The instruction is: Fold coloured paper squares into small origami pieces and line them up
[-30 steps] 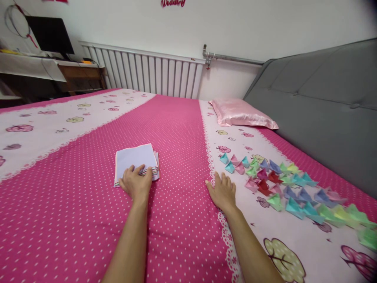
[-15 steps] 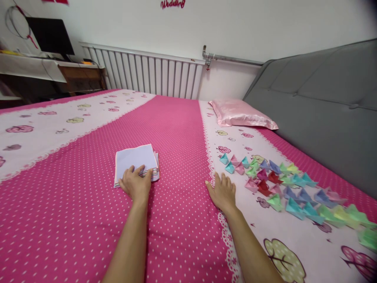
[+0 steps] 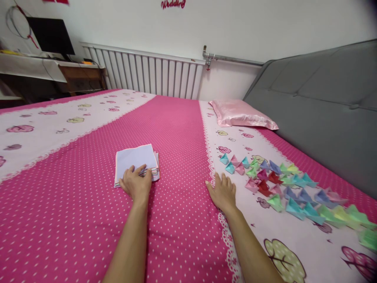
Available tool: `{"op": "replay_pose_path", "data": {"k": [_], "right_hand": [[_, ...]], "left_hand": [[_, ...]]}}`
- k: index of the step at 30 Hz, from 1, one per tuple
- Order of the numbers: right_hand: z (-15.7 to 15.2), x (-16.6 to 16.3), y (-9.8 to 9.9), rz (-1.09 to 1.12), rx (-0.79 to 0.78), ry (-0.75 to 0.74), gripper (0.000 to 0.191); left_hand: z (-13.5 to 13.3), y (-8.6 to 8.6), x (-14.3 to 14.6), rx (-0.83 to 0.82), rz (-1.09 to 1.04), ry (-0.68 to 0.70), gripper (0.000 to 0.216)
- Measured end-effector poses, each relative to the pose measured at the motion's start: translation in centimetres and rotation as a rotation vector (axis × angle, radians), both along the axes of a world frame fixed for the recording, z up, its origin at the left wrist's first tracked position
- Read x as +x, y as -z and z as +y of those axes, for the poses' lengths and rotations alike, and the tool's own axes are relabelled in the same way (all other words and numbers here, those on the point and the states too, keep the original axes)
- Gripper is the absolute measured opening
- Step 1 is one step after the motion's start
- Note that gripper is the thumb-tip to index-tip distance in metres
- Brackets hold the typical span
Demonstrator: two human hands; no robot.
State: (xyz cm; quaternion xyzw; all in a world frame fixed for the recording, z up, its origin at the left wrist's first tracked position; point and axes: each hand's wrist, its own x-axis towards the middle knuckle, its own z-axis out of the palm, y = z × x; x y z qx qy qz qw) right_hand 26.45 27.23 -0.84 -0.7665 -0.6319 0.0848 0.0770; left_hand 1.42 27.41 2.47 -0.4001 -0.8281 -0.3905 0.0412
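Note:
A stack of coloured paper (image 3: 134, 155), pale lavender on top, lies on the pink polka-dot part of the bedspread. My left hand (image 3: 137, 182) is at its near right corner, fingers curled onto the sheets and thumb at the side; layered paper edges show between finger and thumb. My right hand (image 3: 222, 192) rests palm down on the lace-patterned border, open and holding nothing. Just to its right, several folded paper boats (image 3: 265, 188) in blue, pink, green, red, purple and yellow are set out in rows.
A pink satin pillow (image 3: 241, 114) lies farther back on the bed, beside the grey padded headboard (image 3: 321, 98). Along the wall are a white radiator (image 3: 147, 72) and a pipe (image 3: 235, 58). A desk (image 3: 79, 74) with a black monitor (image 3: 51, 35) stands at far left.

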Motion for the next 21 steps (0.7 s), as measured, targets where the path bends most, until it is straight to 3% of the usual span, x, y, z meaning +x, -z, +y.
{"op": "replay_pose_path", "data": {"k": [21], "right_hand": [[-0.1, 0.0, -0.15, -0.004, -0.015, -0.002, 0.066]], "left_hand": [[0.14, 0.11, 0.04, 0.016, -0.026, -0.007, 0.031]]}}
